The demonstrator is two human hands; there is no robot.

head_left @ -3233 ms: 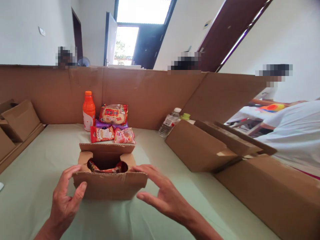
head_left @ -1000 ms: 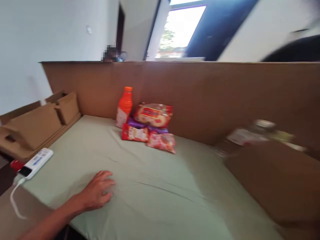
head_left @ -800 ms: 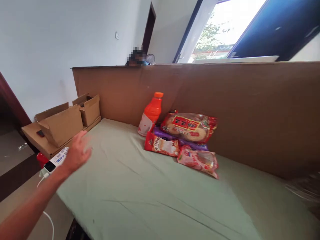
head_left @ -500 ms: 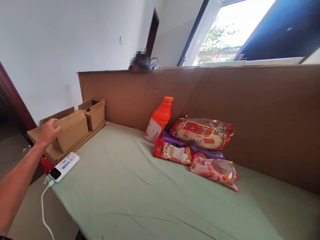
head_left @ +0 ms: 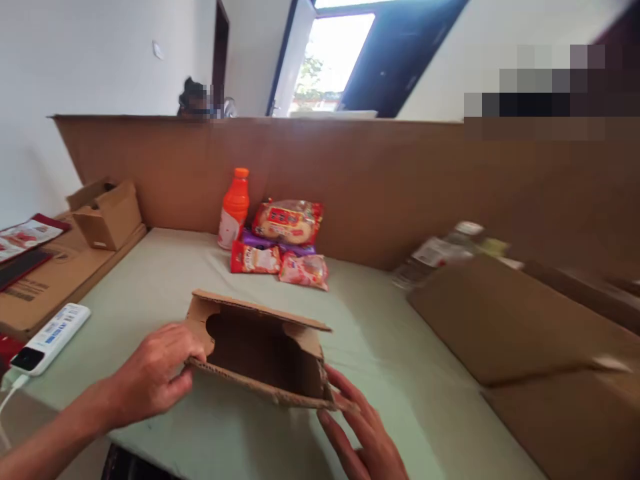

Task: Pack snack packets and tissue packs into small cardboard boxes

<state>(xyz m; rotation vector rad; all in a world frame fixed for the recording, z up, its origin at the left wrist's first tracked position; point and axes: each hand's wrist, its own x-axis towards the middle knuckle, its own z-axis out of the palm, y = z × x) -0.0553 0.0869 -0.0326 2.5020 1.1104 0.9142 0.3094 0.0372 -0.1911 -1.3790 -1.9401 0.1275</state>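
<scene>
An open-topped cardboard box (head_left: 260,393), with nothing visible in its dark inside, is tilted toward me at the front of the table. My left hand (head_left: 163,367) is closed on its left edge, thumb beneath and fingers curled. At the box's right corner is my right hand (head_left: 357,427), its fingers along the side and thumb below, gripping the corner. Beyond the box stand an orange-capped bottle (head_left: 235,210) and several snack packets: a big red bag of round cakes (head_left: 287,223), a red-and-white packet (head_left: 256,259) and a pink packet (head_left: 304,270).
A white power bank (head_left: 53,340) with a cable lies at the left table edge. Behind it, a smaller box (head_left: 107,217) rests on flat cardboard (head_left: 37,297). A cardboard panel (head_left: 375,173) borders the back. At right are a clear bottle (head_left: 435,253) and a large carton (head_left: 490,320).
My left hand has brought the cardboard box from the left stack to the front middle of the table. My right hand has come onto its right corner. The view has turned right.
</scene>
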